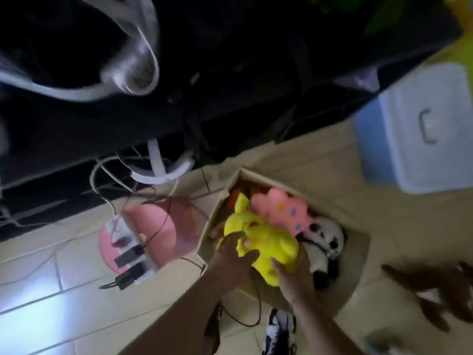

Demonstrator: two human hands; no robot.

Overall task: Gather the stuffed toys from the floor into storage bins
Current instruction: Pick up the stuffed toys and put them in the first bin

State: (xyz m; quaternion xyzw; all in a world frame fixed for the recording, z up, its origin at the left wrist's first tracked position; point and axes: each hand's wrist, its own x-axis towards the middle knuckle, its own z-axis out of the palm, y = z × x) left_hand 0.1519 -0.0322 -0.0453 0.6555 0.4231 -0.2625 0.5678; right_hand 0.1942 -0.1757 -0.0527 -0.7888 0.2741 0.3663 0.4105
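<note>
A yellow stuffed toy (266, 239) is held over an open cardboard box (355, 265) on the tiled floor. My left hand (234, 254) grips its left side and my right hand (291, 275) grips its lower right side. Inside the box lie a pink toy with coloured spots (281, 208), a black-and-white panda toy (325, 239) and something orange (235, 196), partly hidden. A dark brown stuffed toy (440, 290) lies on the floor to the right of the box.
A power strip with plugs (133, 249) and tangled cables sits on a pink mat (158, 226) left of the box. A blue and white lidded bin (419, 129) stands at the far right. Dark furniture fills the top. My shoe (279, 329) is below the box.
</note>
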